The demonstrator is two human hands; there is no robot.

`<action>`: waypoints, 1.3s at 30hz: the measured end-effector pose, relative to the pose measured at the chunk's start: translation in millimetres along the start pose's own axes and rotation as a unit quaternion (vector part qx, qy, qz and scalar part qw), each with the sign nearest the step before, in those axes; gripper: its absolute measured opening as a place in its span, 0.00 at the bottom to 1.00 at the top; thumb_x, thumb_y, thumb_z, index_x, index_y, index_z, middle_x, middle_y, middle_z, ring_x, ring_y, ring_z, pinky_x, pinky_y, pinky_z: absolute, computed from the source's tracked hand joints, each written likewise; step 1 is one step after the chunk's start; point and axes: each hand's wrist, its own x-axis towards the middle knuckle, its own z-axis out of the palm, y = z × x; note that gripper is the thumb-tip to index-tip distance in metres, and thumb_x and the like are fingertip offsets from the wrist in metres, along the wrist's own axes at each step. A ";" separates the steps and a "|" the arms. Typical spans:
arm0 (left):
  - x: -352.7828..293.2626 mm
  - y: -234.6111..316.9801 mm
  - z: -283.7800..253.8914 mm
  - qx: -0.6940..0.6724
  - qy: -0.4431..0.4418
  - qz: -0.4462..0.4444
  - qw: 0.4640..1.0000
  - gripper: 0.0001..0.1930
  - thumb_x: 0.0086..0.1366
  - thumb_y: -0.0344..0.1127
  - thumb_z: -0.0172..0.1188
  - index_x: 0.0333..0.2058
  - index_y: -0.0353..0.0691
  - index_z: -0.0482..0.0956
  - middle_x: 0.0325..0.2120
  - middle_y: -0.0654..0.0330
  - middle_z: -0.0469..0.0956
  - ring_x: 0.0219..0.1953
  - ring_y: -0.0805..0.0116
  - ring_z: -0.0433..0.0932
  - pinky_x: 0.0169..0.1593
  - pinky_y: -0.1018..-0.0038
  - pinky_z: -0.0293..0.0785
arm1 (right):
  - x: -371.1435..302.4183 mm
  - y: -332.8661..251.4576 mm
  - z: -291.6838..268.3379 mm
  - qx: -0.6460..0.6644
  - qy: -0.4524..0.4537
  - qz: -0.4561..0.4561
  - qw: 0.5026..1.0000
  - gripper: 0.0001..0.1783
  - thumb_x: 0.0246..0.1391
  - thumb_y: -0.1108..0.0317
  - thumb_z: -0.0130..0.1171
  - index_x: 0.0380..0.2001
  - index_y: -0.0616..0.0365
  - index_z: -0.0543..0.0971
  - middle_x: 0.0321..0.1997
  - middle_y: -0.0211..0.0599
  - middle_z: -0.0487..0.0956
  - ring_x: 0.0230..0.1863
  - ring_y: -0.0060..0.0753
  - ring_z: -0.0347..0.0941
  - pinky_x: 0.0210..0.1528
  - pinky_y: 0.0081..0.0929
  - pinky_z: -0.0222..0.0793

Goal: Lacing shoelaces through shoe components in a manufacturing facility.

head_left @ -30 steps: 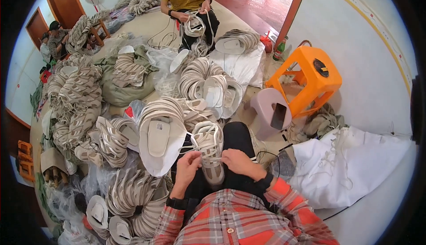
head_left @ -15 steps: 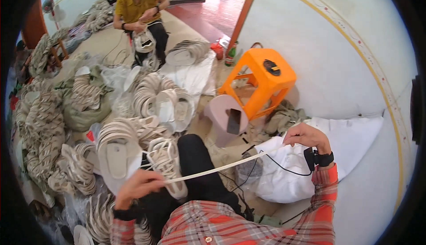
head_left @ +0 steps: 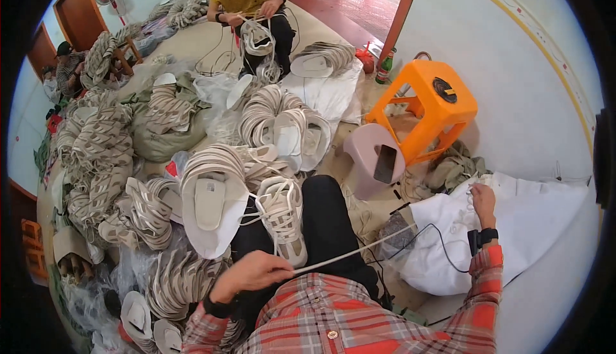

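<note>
So we've got a beige sneaker upper [head_left: 280, 211] sitting on our lap, toe pointing back at us, right up against the inner edge of our black-clad right leg [head_left: 333, 238]. It's laced in a crisscross. Our left hand [head_left: 256, 272] is just below its toe, thumb and fingers pinched on a pale shoelace [head_left: 359, 248] that slants up to the right. Our right hand [head_left: 483, 205] is well out over the white sack [head_left: 507, 232], near its upper edge, fingers drawn in; the lace gets lost against the white there, so we honestly can't tell if they're gripping it.

Left of our upper, touching or nearly so, there's a fanned stack of uppers [head_left: 208, 203]. Past our knee, a phone [head_left: 385, 163] lies toward the right edge of the mauve stool [head_left: 360, 155], with an orange stool [head_left: 443, 107] just behind.
</note>
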 end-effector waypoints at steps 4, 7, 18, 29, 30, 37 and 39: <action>21.5 -4.4 39.3 0.126 -0.002 0.072 0.989 0.11 0.59 0.40 0.51 0.33 0.41 0.77 0.26 0.54 0.77 0.29 0.51 0.76 0.32 0.63 0.72 | 4.7 3.9 22.3 0.612 0.010 0.291 0.735 0.10 0.53 0.73 0.47 0.36 0.60 0.76 0.31 0.37 0.78 0.38 0.25 0.74 0.35 0.17 0.71; 43.5 -0.4 55.4 0.185 -0.049 0.096 0.977 0.10 0.59 0.39 0.51 0.32 0.40 0.76 0.26 0.53 0.77 0.30 0.51 0.76 0.32 0.62 0.72 | 6.0 20.4 45.9 0.773 0.107 0.231 0.581 0.15 0.53 0.73 0.48 0.44 0.64 0.70 0.34 0.37 0.77 0.31 0.21 0.73 0.28 0.11 0.69; 43.6 -41.5 63.1 -0.105 0.247 -0.015 0.963 0.10 0.61 0.32 0.51 0.39 0.36 0.77 0.24 0.54 0.78 0.27 0.68 0.79 0.31 0.75 0.73 | -105.1 -355.3 116.6 0.449 -0.294 -0.101 0.838 0.09 0.51 0.67 0.52 0.28 0.61 0.77 0.27 0.45 0.77 0.26 0.36 0.75 0.31 0.29 0.69; 30.5 -90.8 54.3 -0.124 0.330 -0.105 0.930 0.16 0.60 0.31 0.49 0.48 0.34 0.69 0.18 0.57 0.78 0.23 0.69 0.77 0.30 0.75 0.71 | -120.1 -376.7 153.4 0.305 -0.182 -0.284 0.890 0.04 0.49 0.73 0.49 0.27 0.62 0.72 0.27 0.51 0.73 0.32 0.54 0.71 0.34 0.42 0.67; 33.4 -88.6 50.9 -0.136 0.327 -0.099 0.930 0.17 0.60 0.31 0.49 0.49 0.35 0.68 0.18 0.57 0.78 0.22 0.69 0.77 0.30 0.75 0.71 | -120.5 -378.1 153.1 0.289 -0.189 -0.286 0.894 0.05 0.49 0.73 0.47 0.27 0.63 0.71 0.27 0.51 0.73 0.32 0.55 0.71 0.35 0.43 0.67; 46.3 -90.5 39.8 -0.142 0.284 -0.084 0.944 0.20 0.60 0.31 0.47 0.52 0.37 0.64 0.17 0.57 0.77 0.23 0.65 0.77 0.31 0.72 0.71 | -119.6 -384.7 147.5 0.276 -0.178 -0.315 0.890 0.05 0.43 0.74 0.49 0.25 0.64 0.71 0.26 0.50 0.73 0.30 0.55 0.72 0.33 0.44 0.69; 50.7 -84.5 35.4 -0.097 0.231 -0.088 0.964 0.22 0.60 0.30 0.45 0.54 0.38 0.60 0.17 0.56 0.76 0.24 0.63 0.77 0.32 0.71 0.71 | -119.9 -387.6 148.0 0.239 -0.170 -0.325 0.899 0.06 0.40 0.75 0.50 0.25 0.65 0.71 0.26 0.51 0.73 0.29 0.55 0.72 0.33 0.44 0.69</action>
